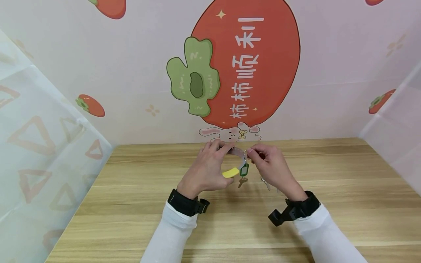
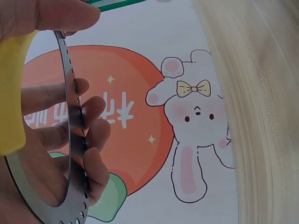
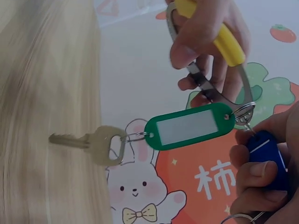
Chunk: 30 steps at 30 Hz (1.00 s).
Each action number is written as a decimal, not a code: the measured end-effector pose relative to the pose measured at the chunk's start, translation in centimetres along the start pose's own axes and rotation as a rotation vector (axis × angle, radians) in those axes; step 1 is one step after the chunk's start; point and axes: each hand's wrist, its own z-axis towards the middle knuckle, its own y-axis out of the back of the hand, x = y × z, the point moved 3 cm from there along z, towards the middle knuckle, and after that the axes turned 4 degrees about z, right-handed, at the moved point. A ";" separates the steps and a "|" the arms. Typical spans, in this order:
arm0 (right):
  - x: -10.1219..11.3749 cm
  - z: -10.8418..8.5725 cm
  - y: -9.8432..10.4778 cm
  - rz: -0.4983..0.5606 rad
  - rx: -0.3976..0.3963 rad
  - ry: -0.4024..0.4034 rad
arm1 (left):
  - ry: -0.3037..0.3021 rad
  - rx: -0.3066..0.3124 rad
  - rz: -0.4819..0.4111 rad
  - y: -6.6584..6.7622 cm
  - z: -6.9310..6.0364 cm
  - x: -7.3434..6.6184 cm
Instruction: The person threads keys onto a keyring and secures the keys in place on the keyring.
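Note:
My left hand grips a large flat metal key ring with a row of small holes and a yellow grip. From its right edge hangs a green key tag with a blank white label, and below that a brass-coloured key. Close to this edge, my right hand pinches a blue key tag, partly hidden by the fingers. A small wire ring lies between the blue tag and the metal ring; whether it is hooked on, I cannot tell. Silvery keys hang under the right hand.
Both hands are above a wooden table. Behind it stands a backdrop printed with a large red persimmon and a rabbit. White patterned sheets flank the table at the left and right.

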 end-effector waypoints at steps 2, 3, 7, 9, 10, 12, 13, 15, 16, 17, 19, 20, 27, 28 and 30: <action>0.1 0.0 0.0 -0.032 -0.021 0.049 | 0.002 0.003 -0.002 0.0 0.0 0.0; 0.1 0.0 0.0 -0.048 -0.031 0.076 | 0.005 0.005 -0.003 0.0 0.0 0.0; 0.2 0.0 0.0 -0.127 -0.065 0.189 | 0.012 0.013 0.000 0.1 0.1 0.0; 0.3 0.0 0.0 -0.176 -0.076 0.242 | 0.016 0.017 0.004 0.2 0.2 0.0; 0.3 0.0 0.1 -0.204 -0.082 0.273 | 0.016 0.018 0.006 0.2 0.2 0.0; 0.3 0.0 0.2 -0.255 -0.087 0.337 | 0.016 0.021 0.009 0.3 0.3 0.1; 0.3 0.0 0.2 -0.281 -0.089 0.371 | 0.016 0.021 0.010 0.3 0.3 0.1; 0.3 0.0 0.3 -0.329 -0.089 0.431 | 0.014 0.021 0.014 0.4 0.3 0.1; 0.4 0.0 0.4 -0.349 -0.089 0.460 | 0.013 0.019 0.014 0.4 0.3 0.1; 0.4 0.0 0.4 -0.367 -0.086 0.480 | 0.012 0.018 0.015 0.4 0.3 0.1; 0.5 -0.1 0.4 -0.399 -0.081 0.509 | 0.015 0.014 0.021 0.4 0.3 0.1; 0.5 -0.1 0.4 -0.410 -0.081 0.516 | 0.014 0.010 0.028 0.4 0.2 0.1; 0.6 -0.1 0.5 -0.420 -0.087 0.526 | 0.006 -0.039 0.062 0.6 0.0 0.1; 0.7 -0.1 0.5 -0.414 -0.087 0.524 | 0.003 -0.048 0.069 0.6 0.0 0.1; 0.7 -0.2 0.6 -0.403 -0.078 0.520 | -0.001 -0.068 0.078 0.7 0.0 0.1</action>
